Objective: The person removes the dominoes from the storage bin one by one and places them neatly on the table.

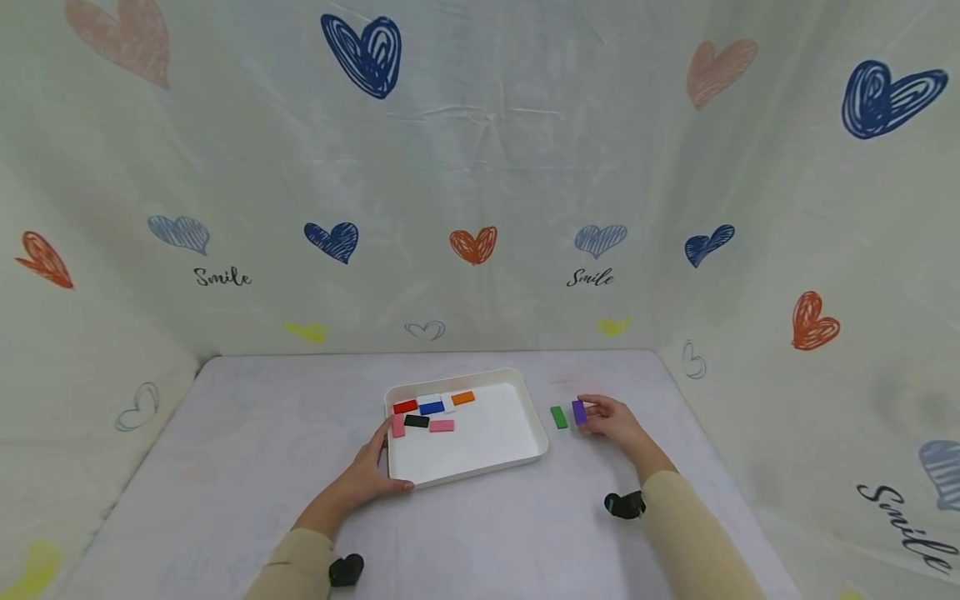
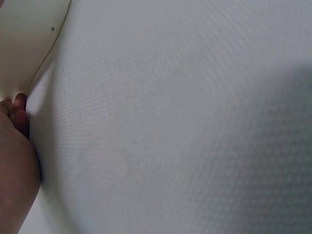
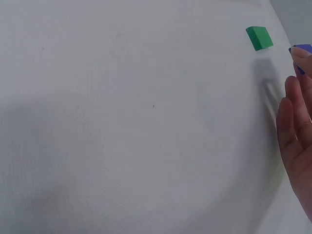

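Note:
My right hand [image 1: 613, 421] pinches a small purple block [image 1: 579, 412] between thumb and fingertips, to the right of the white tray [image 1: 480, 475]. In the right wrist view the other fingers stretch out below the purple block [image 3: 306, 48]. A green block [image 1: 558, 417] lies on the table just left of that hand. My left hand [image 1: 367, 477] holds the tray's near left corner, thumb along the front side and fingers along the left side. Its fingers meet the tray's outer wall [image 2: 29, 44] in the left wrist view.
Inside the tray, toward the back left, lie a red block [image 1: 405, 407], a blue block [image 1: 431, 408], a black block [image 1: 417, 422], an orange block [image 1: 463, 398], white blocks [image 1: 448, 403] and pink blocks [image 1: 442, 426]. A heart-patterned curtain [image 1: 480, 183] rises behind the table [image 1: 480, 542].

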The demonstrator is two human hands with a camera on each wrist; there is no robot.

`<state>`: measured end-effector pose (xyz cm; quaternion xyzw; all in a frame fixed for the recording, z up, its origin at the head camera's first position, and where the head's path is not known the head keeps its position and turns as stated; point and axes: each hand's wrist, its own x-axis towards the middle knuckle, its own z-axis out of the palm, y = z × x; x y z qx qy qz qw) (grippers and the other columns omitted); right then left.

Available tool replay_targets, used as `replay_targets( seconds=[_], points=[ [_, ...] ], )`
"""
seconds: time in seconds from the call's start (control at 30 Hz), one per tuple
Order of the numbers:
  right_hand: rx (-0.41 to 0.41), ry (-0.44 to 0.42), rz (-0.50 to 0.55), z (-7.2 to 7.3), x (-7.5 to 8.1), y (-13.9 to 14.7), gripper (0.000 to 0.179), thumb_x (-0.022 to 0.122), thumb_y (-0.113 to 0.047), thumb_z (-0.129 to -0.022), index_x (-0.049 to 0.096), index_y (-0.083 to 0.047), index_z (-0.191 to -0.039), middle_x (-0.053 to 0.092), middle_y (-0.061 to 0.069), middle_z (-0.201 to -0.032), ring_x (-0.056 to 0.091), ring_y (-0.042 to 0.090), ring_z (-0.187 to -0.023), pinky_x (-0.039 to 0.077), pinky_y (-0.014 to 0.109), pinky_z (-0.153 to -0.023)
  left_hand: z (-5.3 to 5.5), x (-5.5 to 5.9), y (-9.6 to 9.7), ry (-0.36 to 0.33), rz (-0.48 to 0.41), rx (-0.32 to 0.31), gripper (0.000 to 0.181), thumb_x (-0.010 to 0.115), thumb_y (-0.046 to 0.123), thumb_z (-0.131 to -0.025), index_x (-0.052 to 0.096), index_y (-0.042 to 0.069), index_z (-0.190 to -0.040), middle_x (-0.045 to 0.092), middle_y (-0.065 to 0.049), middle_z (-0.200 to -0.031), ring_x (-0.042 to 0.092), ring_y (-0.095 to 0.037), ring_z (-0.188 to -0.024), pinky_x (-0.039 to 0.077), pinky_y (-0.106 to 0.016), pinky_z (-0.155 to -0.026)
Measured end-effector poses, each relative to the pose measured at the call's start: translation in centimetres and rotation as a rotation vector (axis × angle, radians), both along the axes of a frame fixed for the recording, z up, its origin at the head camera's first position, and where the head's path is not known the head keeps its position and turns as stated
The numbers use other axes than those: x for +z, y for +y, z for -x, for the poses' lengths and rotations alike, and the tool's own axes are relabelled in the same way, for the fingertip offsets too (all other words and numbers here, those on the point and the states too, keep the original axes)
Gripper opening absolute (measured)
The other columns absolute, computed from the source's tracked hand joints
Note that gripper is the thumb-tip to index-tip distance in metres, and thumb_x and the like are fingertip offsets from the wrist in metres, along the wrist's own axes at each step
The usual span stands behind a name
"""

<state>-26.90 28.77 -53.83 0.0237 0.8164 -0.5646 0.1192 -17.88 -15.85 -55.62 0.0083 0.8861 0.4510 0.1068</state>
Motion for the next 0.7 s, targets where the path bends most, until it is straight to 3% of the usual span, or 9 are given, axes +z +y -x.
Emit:
replay_targets(
  seconds=[0.37,0.7],
  points=[
    [0.009,0.007,-0.114,1.4,-1.5,0.2,0.057,0.077,-0.002,-0.081,0.058,-0.006,-0.134,0.061,0.012,-0.109,0.053,0.02,-0.082,0.048,0.028,-0.064,0.3,-0.3,-0.4,-0.001,-0.027,-0.006,0.124,0.09,0.038,-0.063,0.011,0.014,-0.156,0.036,-0.025,-0.146,0.03,-0.043,-0.136,0.026,-0.069,-0.104],
    [0.003,0.023,-0.137,1.8,-2.8,0.6,0.058,0.08,-0.007,-0.079,0.059,-0.007,-0.133,0.062,0.011,-0.113,0.052,0.024,-0.101,0.049,0.029,-0.081,0.1,-0.3,-0.2,0.003,-0.031,-0.007,0.124,0.09,0.036,-0.063,0.011,0.012,-0.156,0.036,-0.025,-0.147,0.03,-0.042,-0.135,0.027,-0.069,-0.104]
  ],
)
